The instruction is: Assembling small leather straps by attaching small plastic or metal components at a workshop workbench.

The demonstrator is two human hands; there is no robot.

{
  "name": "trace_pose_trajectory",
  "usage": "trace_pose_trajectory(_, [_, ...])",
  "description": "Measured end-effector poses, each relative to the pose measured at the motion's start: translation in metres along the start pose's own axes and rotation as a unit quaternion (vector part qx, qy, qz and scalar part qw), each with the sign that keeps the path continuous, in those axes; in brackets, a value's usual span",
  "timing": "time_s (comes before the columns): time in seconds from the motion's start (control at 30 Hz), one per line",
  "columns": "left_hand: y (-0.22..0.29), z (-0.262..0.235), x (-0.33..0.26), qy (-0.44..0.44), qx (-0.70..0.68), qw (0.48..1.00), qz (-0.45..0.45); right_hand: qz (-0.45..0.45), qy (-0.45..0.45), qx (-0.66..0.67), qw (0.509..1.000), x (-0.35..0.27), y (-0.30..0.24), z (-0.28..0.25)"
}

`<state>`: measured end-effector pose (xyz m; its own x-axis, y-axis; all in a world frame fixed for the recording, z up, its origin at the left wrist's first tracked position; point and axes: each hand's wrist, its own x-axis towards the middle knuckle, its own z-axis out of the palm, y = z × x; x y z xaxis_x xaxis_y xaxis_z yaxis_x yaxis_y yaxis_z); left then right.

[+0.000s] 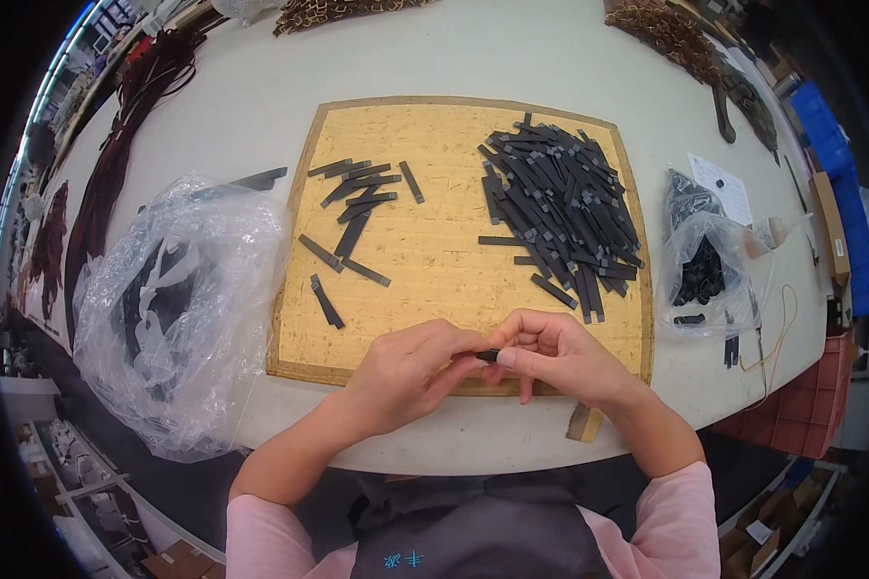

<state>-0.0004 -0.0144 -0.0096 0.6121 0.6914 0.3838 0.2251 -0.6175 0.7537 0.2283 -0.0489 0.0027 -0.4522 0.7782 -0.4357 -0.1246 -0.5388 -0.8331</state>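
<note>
Both my hands are at the 6 o'clock edge of the cork board (425, 251), fingertips pressed together around one small black strip (489, 355). My left hand (410, 372) pinches it from the left side and my right hand (550, 352) curls over it from the right, so only a short dark stub shows between my thumbs. Looks flat, matte black, narrow; can't tell its full length since my fingers cover most of it.

Counts: one board, two groups of strips on it. The loose scatter (357, 207) sits at about 11 o'clock from my hands, roughly a dozen pieces, some overlapping, a couple lying apart lower down. The big heap (560, 207) at 1 o'clock is way too tangled to count, dozens for sure.

Two clear plastic bags: a big crumpled one (174, 309) at 9 o'clock with dark stuff inside, and a smaller one (700, 275) at 3 o'clock holding black bits. One white paper sheet (722, 188) lies just past that smaller bag.
</note>
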Motion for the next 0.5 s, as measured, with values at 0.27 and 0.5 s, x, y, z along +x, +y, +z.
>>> trace_pose_trajectory(0.27, [-0.0004,0.0006,0.0016,-0.002,-0.049,0.999,-0.021,0.016,-0.022,0.012,1.0,0.0036,-0.0006,-0.0052])
trace_pose_trajectory(0.5, [-0.0016,0.0056,-0.002,-0.007,0.002,1.0,0.029,0.023,-0.021,0.007,0.999,0.0045,0.0047,-0.0071])
